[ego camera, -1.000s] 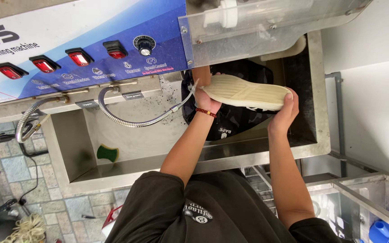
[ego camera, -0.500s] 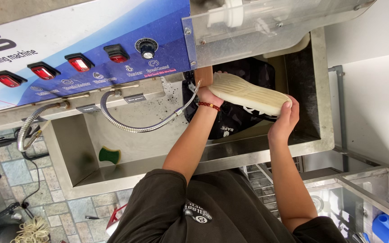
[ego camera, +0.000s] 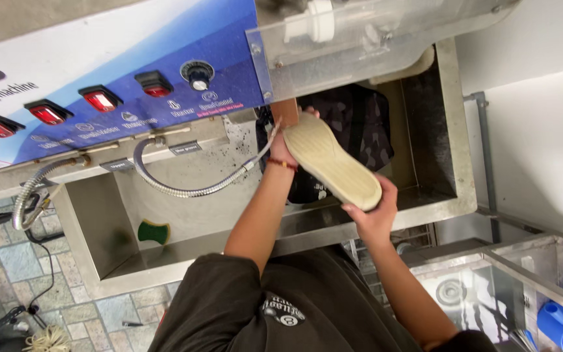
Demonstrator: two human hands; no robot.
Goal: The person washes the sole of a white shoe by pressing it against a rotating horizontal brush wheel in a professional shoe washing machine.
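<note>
Shoe (ego camera: pixel 331 163) with a pale, ribbed sole turned up sits tilted over the right part of a steel sink (ego camera: pixel 454 195), held between both hands. At the heel end the left hand (ego camera: pixel 283 148) is closed around it, near a brown brush (ego camera: pixel 286 111) that pokes up just behind; a red band circles that wrist. At the toe end the right hand (ego camera: pixel 374 214) cups the shoe from below, fingers curled on its edge. Dark cloth (ego camera: pixel 360 124) lies in the sink under the shoe. A metal hose (ego camera: pixel 184 186) curves from the machine panel toward the left hand. A blue panel (ego camera: pixel 164 72) with red switches and a knob stands above the sink, and a green sponge (ego camera: pixel 154 231) rests on the sink floor, well apart to the left.
</note>
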